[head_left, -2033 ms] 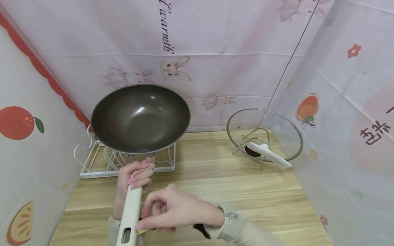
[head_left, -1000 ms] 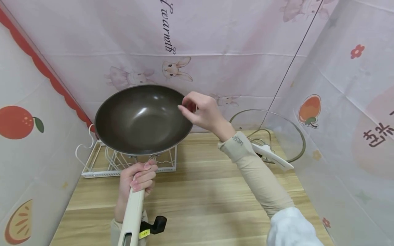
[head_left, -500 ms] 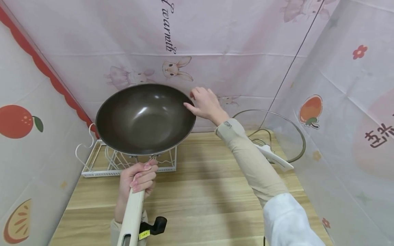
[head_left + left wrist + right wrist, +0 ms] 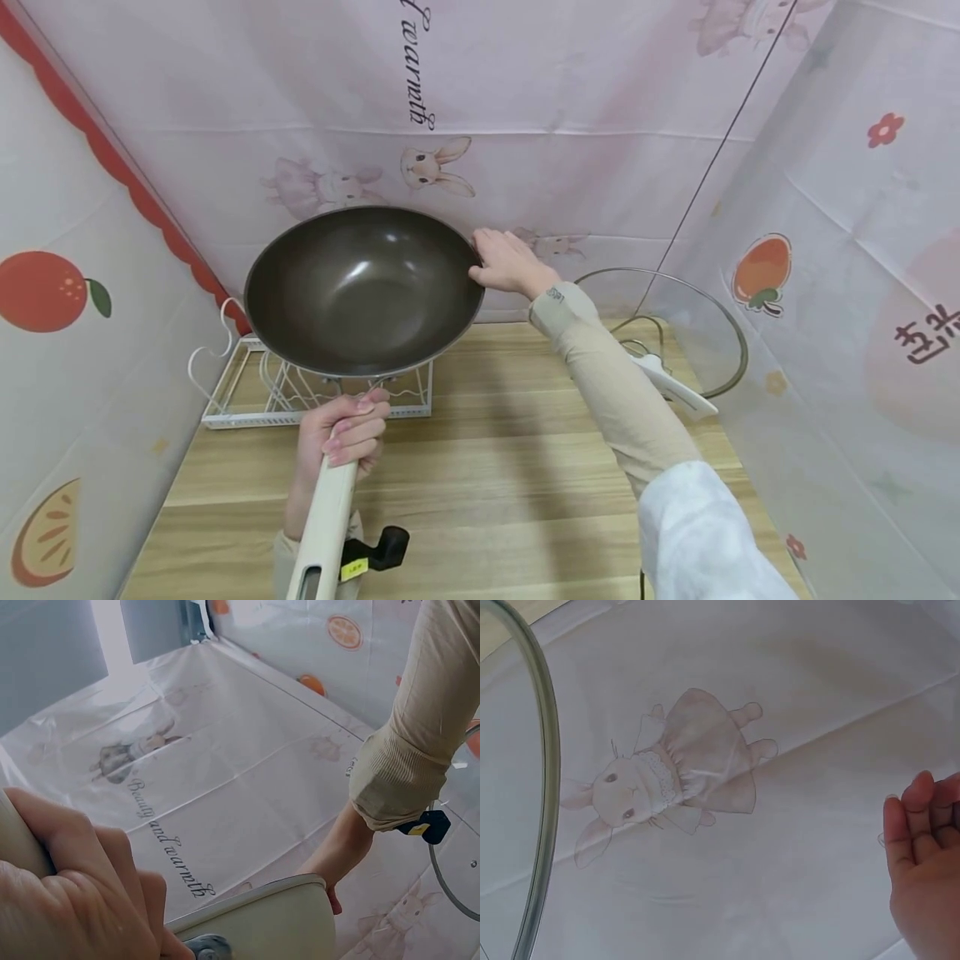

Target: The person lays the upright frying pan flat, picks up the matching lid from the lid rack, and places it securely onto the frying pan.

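A dark-coated wok [image 4: 367,283] is held in the air, tilted so its inside faces me, in the head view. My left hand [image 4: 343,433] grips its cream handle [image 4: 326,517] close to the bowl. At the right side of the rim is my right hand [image 4: 510,262], thumb over the inner edge and fingers behind it. The left wrist view shows the wok's pale outer wall [image 4: 277,922], with fingers of the right hand lying against its outside. In the right wrist view the curled fingers [image 4: 922,825] appear, while the wok is out of sight.
Below and behind the wok, a white wire rack [image 4: 247,408] stands on the wooden tabletop [image 4: 465,500]. A glass lid [image 4: 697,333] with a white handle leans in a small wire stand at right. Printed cloth walls [image 4: 540,100] enclose the back and sides.
My right hand has moved from near the lower handle up to the wok's right rim, and its fingers have closed on the edge. The left hand keeps its grip; the wok barely shifts.
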### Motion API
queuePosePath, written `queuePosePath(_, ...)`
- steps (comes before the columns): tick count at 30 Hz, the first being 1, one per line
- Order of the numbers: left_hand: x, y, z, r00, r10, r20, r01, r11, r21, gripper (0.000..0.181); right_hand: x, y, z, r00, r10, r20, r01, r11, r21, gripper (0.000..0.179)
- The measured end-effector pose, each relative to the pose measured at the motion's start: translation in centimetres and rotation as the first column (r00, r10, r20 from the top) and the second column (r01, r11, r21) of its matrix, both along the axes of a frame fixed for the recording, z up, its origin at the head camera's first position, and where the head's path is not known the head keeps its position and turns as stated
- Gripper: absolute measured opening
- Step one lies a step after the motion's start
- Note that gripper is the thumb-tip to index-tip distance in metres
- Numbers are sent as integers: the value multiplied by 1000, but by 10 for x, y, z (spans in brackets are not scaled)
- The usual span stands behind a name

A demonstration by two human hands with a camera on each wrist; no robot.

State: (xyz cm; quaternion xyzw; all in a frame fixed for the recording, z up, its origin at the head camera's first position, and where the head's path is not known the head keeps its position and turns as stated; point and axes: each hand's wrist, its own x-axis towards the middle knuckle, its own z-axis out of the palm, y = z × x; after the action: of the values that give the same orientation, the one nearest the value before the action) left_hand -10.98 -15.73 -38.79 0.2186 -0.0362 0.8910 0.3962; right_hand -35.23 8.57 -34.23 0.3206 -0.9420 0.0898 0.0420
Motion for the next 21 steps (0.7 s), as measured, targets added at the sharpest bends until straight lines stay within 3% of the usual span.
queuePosePath(9, 1, -2, 2, 1000, -29, -1, 29, 1000, 10, 11, 1, 5, 4, 996, 28, 88, -27, 999, -20, 42)
queuePosePath(21, 2, -2, 8, 999, -48, 8, 48, 999, 4, 12, 4, 11, 1, 986, 39, 163, -6, 980, -200, 28)
